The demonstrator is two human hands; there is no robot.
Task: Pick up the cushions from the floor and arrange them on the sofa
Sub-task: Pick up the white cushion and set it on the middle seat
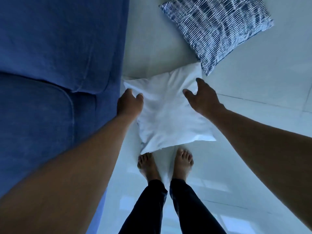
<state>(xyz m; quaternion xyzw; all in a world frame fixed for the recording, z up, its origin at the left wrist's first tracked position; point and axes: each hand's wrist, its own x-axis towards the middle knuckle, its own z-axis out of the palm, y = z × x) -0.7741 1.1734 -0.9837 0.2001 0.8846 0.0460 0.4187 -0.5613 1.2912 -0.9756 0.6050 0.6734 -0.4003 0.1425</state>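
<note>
Hands reached down to the white cushion (pixel 168 112) on the pale floor (pixel 261 149), right in front of the person's bare feet (pixel 165 164). It lay just beside the blue sofa (pixel 50 65). The left hand (pixel 129 105) curled over the cushion's left edge, fingers bent round it and touching the cloth. The right hand (pixel 201 97) was spread wide open at the right edge, and I could not tell if it had hold yet. A striped blue and white cushion (pixel 217 31) waited farther off on the floor, its corner close to the white one. To do this part well, I think both hands needed to squeeze the sides evenly, so the soft cushion would not flop or slip. Then it could be lifted up and turned left toward the sofa seat.
</note>
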